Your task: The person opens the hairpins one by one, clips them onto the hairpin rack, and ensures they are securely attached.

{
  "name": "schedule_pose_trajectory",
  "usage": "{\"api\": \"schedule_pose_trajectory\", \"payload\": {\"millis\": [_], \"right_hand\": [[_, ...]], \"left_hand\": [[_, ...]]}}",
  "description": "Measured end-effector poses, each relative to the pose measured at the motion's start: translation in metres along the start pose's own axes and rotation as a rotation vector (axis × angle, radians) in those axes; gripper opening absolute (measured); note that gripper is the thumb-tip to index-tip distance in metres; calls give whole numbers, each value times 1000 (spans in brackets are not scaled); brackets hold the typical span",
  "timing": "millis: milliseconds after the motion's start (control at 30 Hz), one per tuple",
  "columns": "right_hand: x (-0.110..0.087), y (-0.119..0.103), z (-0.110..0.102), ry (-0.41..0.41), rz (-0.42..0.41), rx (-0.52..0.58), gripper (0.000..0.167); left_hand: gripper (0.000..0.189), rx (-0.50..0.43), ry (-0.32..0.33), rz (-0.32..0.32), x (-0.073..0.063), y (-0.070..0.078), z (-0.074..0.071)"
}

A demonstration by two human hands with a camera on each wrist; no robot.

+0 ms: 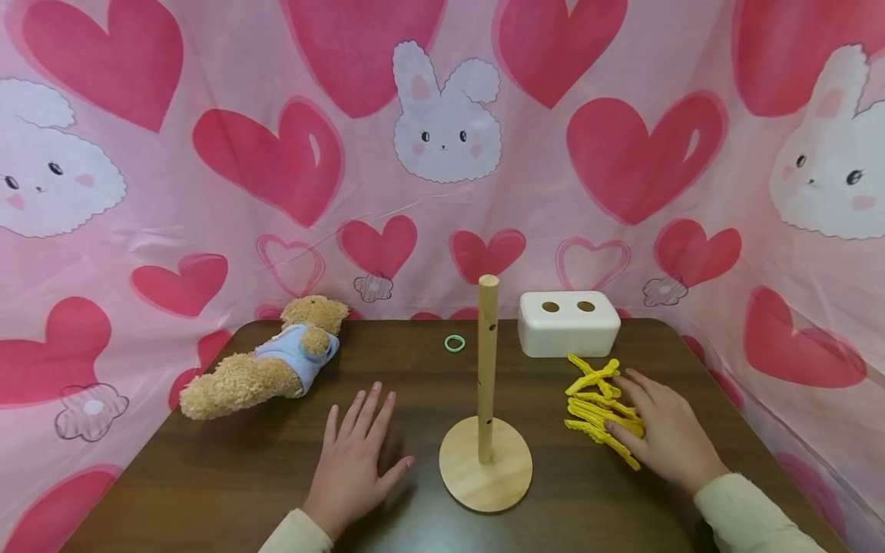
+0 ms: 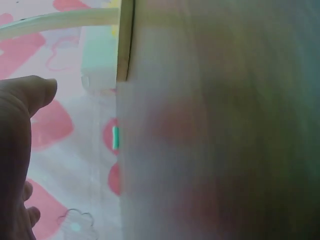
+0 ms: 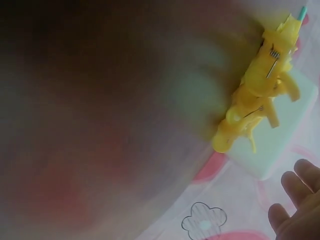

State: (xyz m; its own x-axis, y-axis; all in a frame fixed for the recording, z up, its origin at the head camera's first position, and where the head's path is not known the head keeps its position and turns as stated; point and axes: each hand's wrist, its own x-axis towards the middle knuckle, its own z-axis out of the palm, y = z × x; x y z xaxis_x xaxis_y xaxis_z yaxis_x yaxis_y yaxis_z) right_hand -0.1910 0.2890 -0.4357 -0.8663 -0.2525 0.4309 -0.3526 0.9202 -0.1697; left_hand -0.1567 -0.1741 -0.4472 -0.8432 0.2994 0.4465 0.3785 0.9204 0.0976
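My right hand (image 1: 667,430) is at the right edge of a loose pile of yellow clothespins (image 1: 598,415), its fingers spread and relaxed, thumb close over the pile. In the right wrist view the clothespins (image 3: 255,92) show small metal springs, with the fingertips (image 3: 297,187) standing apart from them. My left hand (image 1: 356,453) lies palm down near the table's front, fingers straight and thumb out, holding nothing. Between the hands stands a wooden post (image 1: 488,369) with small holes, upright on a round wooden base (image 1: 486,488).
A white box (image 1: 569,330) with two round holes on its front top stands behind the clothespins. A small teal ring (image 1: 454,343) lies left of the post on the dark table (image 1: 408,530). At the back left a teddy bear (image 1: 276,361) in a blue top lies on its side.
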Motion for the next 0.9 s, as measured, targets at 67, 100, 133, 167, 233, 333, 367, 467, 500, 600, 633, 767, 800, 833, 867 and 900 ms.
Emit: {"api": "schedule_pose_trajectory", "payload": {"millis": [67,100,133,167,233,333,367,467,500,600,633,767,800,833,867,900], "right_hand": [[5,3,1,-7,13,8,72],[7,4,2,-13,22,13,71],[10,6,3,-21,32,20,70],[12,7,4,-30,42,24,68],[17,9,6,-52,71,33,66],[24,12,9,-82,112,50,63],[26,14,11,-87,122,55,61],[31,18,14,-97,148,91,57],[32,20,15,-101,159,106,55],[36,25,17,-120,199,152,54],[37,27,18,-130,216,165,55],[42,33,22,-181,260,205,60],[43,35,23,-195,269,213,61],[45,36,25,-209,277,220,62],[46,38,26,-223,283,223,64],[47,39,27,-236,289,224,66]], "left_hand": [[94,-37,-16,-4,2,4,5],[94,-53,-21,-3,3,5,7],[95,-69,-23,-1,4,7,10],[95,-85,-23,2,5,9,12],[95,-115,-29,2,7,13,16],[95,-174,-72,-14,9,19,20],[95,-193,-90,-21,10,22,21],[95,-265,-133,-39,11,29,24],[95,-287,-140,-40,12,32,26],[97,-336,-162,-41,14,39,30],[97,-347,-168,-42,14,42,31],[98,-373,-188,-39,17,51,36],[98,-378,-194,-39,18,53,37],[98,-385,-201,-40,18,55,38],[98,-391,-206,-37,19,57,39],[98,-397,-211,-35,19,59,41]]}}
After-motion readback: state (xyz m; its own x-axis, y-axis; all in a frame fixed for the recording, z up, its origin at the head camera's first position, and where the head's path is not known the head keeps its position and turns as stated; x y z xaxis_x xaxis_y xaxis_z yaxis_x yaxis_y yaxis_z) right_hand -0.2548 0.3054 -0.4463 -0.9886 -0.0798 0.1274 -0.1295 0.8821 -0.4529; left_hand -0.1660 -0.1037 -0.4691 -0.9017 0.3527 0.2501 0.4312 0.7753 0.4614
